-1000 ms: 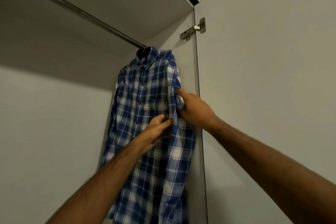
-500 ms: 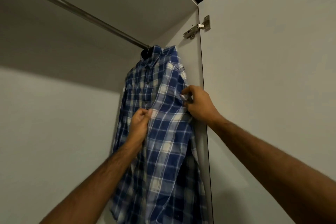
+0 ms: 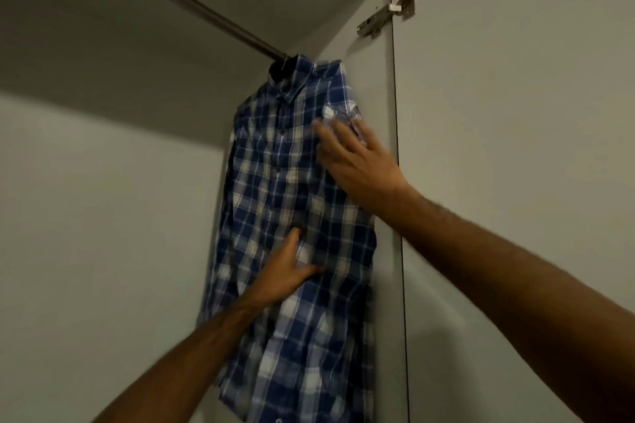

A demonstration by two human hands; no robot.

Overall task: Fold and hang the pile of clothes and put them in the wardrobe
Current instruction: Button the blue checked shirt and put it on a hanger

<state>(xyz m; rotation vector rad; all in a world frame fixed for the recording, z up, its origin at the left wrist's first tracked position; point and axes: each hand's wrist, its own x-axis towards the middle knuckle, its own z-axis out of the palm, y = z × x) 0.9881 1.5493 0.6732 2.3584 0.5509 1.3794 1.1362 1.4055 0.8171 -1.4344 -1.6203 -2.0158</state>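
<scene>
Plaid shirt (image 3: 292,216), one only, blue and white with a buttoned front, is hanging on one dark hanger (image 3: 280,69) at the far right end of the single metal rail (image 3: 192,7) inside the wardrobe, close against the wardrobe's side panel (image 3: 374,55). Two hands are working on it. The left hand (image 3: 283,276) is lying flat against the lower front of the shirt, its fingers straight and slightly apart, the thumb spreading off to the right, gripping nothing. The right hand (image 3: 357,161) is resting higher up over the chest and sleeve seam, its fingers stretched out and fanned apart, though motion blur is softening the fingertips. One open wardrobe door (image 3: 515,148) is standing to the right, and one metal hinge (image 3: 386,15) is joining it to the side panel near the top. Compared with half a second ago, both hands are no longer pinching the cloth: the left one was curling around the front edge and the right one was clutching a fold near the shoulder, whereas now both are pressing open-palmed. The shirt front, which was pulled open and twisted sideways then, is now lying flatter and facing outward.
</scene>
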